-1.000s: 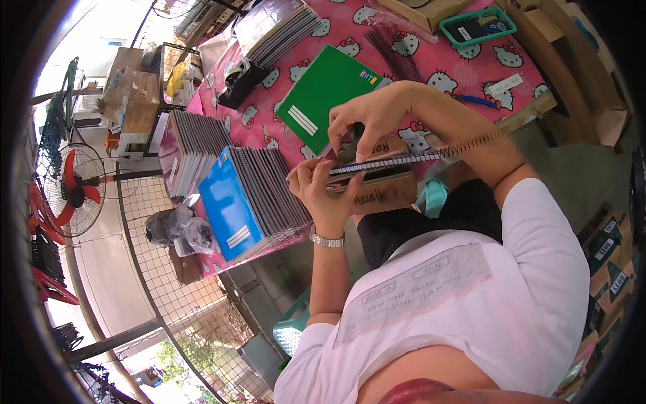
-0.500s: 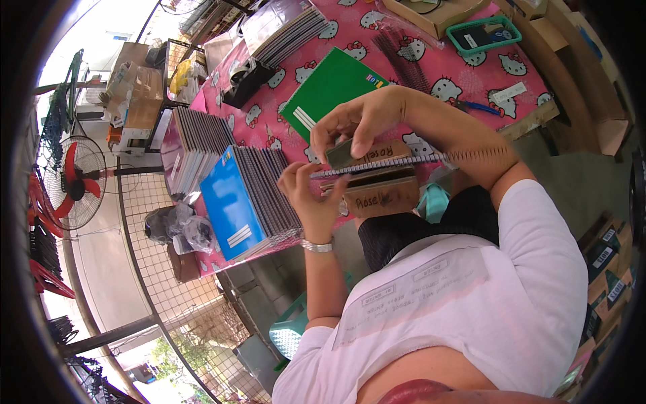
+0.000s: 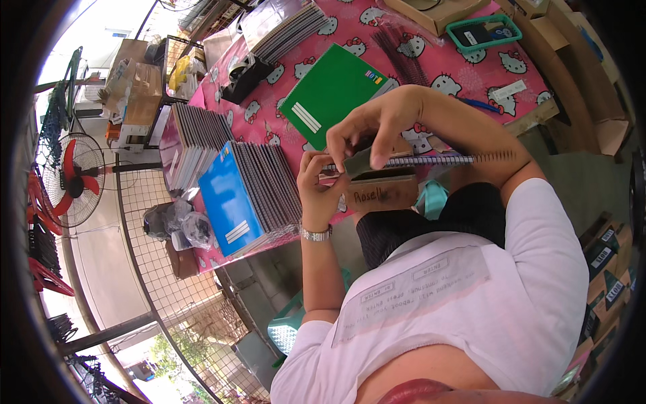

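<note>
A notebook (image 3: 417, 160) is seen edge-on, with a dark spiral coil (image 3: 494, 156) along its spine; the coil's free end sticks out under my right forearm. A wooden block (image 3: 385, 193) with handwriting lies along its near side. My right hand (image 3: 377, 131) is closed, pinching a small dark green flat piece (image 3: 356, 164) against the spine. At the spine's left end, my left hand (image 3: 319, 182) has thumb and fingers closed around the notebook's end, close to the green piece. Fingers partly hide the coil there.
A green notebook (image 3: 336, 91) lies beyond my hands on the pink patterned tablecloth (image 3: 286, 75). Stacked spiral notebooks with a blue cover (image 3: 229, 202) stand at left, near a tape dispenser (image 3: 247, 77). A teal basket (image 3: 483, 34) and blue-handled pliers (image 3: 479, 104) lie at far right.
Both hands have shifted right and come closer together. The green piece has moved right along the spine, and the coil's free end now reaches farther right.
</note>
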`<state>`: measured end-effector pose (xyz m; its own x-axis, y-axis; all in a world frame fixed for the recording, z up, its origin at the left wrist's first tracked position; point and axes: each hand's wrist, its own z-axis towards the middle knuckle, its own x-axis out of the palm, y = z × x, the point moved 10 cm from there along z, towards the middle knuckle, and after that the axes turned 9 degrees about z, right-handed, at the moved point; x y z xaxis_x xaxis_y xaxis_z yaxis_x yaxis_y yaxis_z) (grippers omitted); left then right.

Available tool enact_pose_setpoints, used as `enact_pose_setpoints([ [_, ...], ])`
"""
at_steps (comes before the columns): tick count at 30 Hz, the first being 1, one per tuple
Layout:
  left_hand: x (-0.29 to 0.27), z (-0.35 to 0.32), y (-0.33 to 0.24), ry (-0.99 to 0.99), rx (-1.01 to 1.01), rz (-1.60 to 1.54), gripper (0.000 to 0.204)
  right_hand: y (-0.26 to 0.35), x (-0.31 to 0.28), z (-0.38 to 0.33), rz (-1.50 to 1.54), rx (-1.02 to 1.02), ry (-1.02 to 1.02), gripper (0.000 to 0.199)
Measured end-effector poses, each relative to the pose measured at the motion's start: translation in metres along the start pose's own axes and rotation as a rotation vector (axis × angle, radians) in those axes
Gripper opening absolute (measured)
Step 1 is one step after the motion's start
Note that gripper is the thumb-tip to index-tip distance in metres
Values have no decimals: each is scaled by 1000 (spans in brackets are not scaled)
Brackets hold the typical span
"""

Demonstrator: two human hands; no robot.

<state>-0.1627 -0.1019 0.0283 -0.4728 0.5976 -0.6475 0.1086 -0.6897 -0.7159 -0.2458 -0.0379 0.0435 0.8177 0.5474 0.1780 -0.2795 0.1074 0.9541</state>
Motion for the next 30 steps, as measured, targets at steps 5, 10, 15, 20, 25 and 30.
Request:
enact_pose_setpoints([
  [5,1,1,5,19,-59,-140,28,5,-5,-5,-38,11,-33,47],
  [10,2,3,6,38,-62,-195,27,-3,-17,-5,-235,104,-151,45],
  [15,3,8,24,40,-157,-155,27,-22,-71,-58,-748,236,-393,46],
  [20,-3,4,31,-27,-183,-499,23,-38,-128,-264,-1257,906,-1222,50],
  [25,-11,0,56,52,-210,-467,15,-53,-39,-280,-1688,542,-1380,59],
  [30,-2,15,54,4,-175,-487,13,-94,-1,-294,-1510,719,-1518,57],
])
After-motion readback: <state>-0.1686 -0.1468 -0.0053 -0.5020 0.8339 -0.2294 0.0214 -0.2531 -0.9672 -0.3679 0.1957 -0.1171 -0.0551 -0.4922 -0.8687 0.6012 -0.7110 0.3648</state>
